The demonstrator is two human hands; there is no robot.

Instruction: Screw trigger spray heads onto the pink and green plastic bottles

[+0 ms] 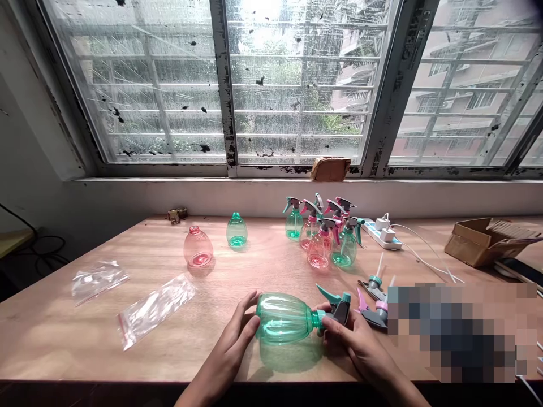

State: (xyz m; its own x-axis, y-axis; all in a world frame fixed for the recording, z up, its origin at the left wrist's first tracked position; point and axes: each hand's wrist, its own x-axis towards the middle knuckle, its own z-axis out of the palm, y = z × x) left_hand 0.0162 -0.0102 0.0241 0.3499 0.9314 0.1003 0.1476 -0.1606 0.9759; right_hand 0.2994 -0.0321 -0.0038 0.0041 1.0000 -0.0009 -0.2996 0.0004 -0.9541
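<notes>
A clear green spray bottle [282,319] lies sideways between my hands, just above the front of the table. My left hand [237,333] is wrapped round its base end. At the neck, my right hand [345,333] grips the spray head [339,308], which has a green trigger and a dark grey body. Two loose spray heads lie just right of my right hand, one with a green collar [374,282] and one with a pink collar [380,310]. Farther off stand a red bottle [198,247] and a green bottle [236,232], both without spray heads.
Several red and green spray bottles [320,249] with heads stand grouped at the back. Beyond them are a white power strip [384,234] with cables and an open cardboard box [479,243]. Two clear plastic bags [156,308] lie at left. A blurred patch covers the right front.
</notes>
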